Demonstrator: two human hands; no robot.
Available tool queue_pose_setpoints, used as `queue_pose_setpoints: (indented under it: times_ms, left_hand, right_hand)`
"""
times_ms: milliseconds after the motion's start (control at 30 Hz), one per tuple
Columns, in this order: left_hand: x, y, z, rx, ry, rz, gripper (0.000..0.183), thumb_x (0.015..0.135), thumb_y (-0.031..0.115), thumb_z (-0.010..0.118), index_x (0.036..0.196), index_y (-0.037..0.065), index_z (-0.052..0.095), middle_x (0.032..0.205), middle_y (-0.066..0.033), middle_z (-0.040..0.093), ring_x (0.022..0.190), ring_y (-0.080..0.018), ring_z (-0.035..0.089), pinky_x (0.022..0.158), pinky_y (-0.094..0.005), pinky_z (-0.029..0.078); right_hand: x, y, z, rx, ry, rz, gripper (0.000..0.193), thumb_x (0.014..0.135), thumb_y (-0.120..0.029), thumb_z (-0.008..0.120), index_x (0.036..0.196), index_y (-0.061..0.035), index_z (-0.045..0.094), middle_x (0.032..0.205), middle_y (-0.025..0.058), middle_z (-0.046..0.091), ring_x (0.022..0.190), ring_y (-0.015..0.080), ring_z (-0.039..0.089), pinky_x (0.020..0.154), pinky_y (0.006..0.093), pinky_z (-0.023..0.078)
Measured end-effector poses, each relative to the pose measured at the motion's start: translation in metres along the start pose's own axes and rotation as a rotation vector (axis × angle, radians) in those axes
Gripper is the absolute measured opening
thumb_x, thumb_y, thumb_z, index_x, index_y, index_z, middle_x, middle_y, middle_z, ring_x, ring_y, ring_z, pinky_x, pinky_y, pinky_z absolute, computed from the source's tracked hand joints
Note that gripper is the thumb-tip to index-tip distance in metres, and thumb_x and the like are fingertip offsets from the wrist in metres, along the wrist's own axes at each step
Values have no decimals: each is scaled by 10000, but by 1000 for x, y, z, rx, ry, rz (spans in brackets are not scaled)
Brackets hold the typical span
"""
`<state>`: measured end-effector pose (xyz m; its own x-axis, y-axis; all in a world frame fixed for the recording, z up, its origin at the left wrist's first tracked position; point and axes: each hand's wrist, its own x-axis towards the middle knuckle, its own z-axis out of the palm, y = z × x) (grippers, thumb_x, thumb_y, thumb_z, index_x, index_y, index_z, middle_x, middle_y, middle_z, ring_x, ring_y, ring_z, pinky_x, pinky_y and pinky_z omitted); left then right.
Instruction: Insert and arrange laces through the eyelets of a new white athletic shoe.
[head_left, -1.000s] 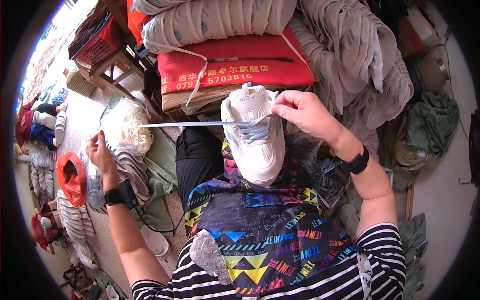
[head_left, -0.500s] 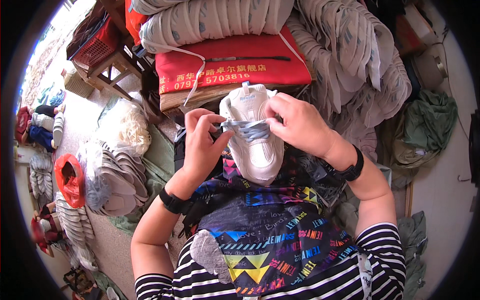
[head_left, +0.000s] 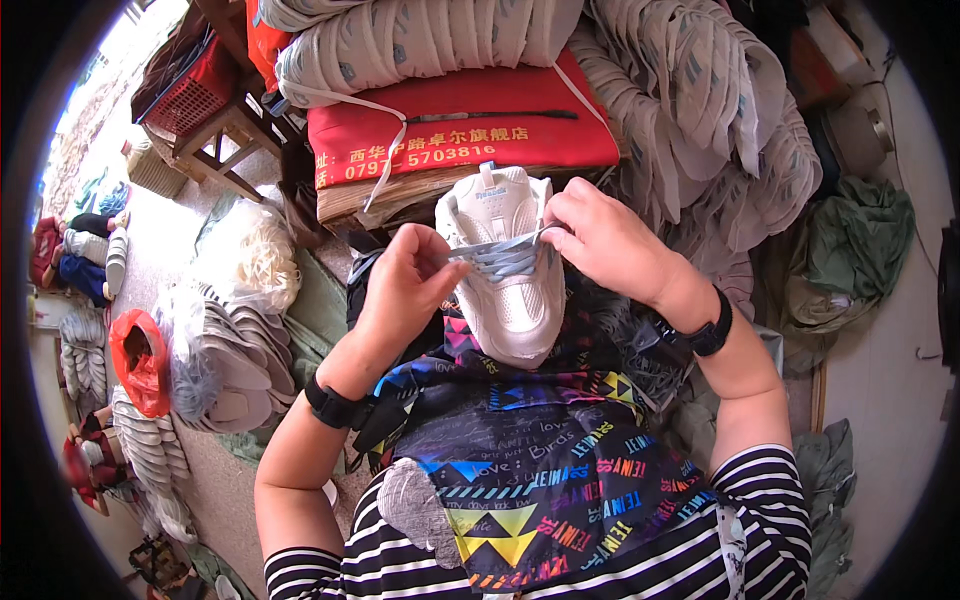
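Observation:
A white shoe (head_left: pixel 520 328) rests with its toe toward me at the edge of my apron, its tongue pointing away. Grey-blue shoelace (head_left: pixel 503 260) crosses its front in several rows. My left hand (head_left: pixel 408 285) is closed in a pinch on the lace at the shoe's left side. At the right side, higher up, my right hand (head_left: pixel 608 245) pinches the lace too, thumb against the fingers. One strand runs taut across the shoe between the hands. My dark printed apron (head_left: pixel 540 450) lies below the toe.
Beyond the shoe stands a bench under a red cloth (head_left: pixel 460 150), with a thin dark tool (head_left: pixel 490 117) on it. Stacked pale shoe uppers (head_left: pixel 430 45) lie behind, and more uppers (head_left: pixel 690 100) hang at the right. Soles (head_left: pixel 240 350) and a red plastic bag (head_left: pixel 140 360) are on the left floor.
My hands have moved slightly apart, left hand down and outward, right hand outward. The lace strand between them is pulled straighter. My left fingers have curled in more.

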<state>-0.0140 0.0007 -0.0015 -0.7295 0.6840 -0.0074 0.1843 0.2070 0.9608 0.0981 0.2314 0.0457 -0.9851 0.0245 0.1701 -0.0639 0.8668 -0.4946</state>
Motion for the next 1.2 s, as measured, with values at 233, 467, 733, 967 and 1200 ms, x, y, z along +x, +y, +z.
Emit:
queue_pose_setpoints:
  times_ms: [233, 467, 733, 967, 1200]
  left_hand:
    - [-1, 12, -28, 305, -39, 214, 67, 845, 39, 664, 906, 11, 663, 788, -75, 563, 693, -190, 560, 636, -297, 459]
    - [-6, -58, -68, 432, 68, 308, 106, 833, 62, 695, 933, 26, 694, 813, -88, 543, 740, -215, 556, 663, -308, 453]
    - [-78, -183, -156, 322, 317, -254, 103, 912, 124, 647, 942, 31, 682, 685, -45, 603, 583, -131, 555, 550, -246, 439]
    - [-125, -234, -201, -642, 559, -752, 219, 948, 69, 526, 1158, 17, 561, 936, -113, 672, 828, -191, 671, 714, -262, 554]
    - [-135, -266, -249, -1184, 997, -657, 435, 864, -91, 333, 1285, -90, 443, 1137, -198, 631, 856, -226, 586, 737, -296, 507]
  right_hand:
    - [-11, 7, -6, -306, 181, -228, 71, 785, -63, 631, 812, -62, 565, 859, 88, 499, 836, 272, 580, 688, 381, 488]
    - [-53, 63, 11, -415, 239, 179, 27, 861, -96, 602, 844, -80, 615, 781, 77, 543, 736, 234, 600, 649, 340, 497]
    - [-119, 174, 33, 1323, 770, 684, 180, 966, -143, 546, 1064, 8, 559, 1036, 173, 670, 911, 249, 671, 838, 353, 549]
    - [-213, 295, -25, 1538, 1292, 1022, 231, 941, -13, 496, 1114, 123, 568, 873, 113, 636, 670, 163, 582, 581, 223, 496]
    - [-234, 272, -52, 899, 1116, 1322, 67, 904, -92, 535, 843, -71, 553, 671, -24, 451, 480, 67, 350, 382, 213, 262]
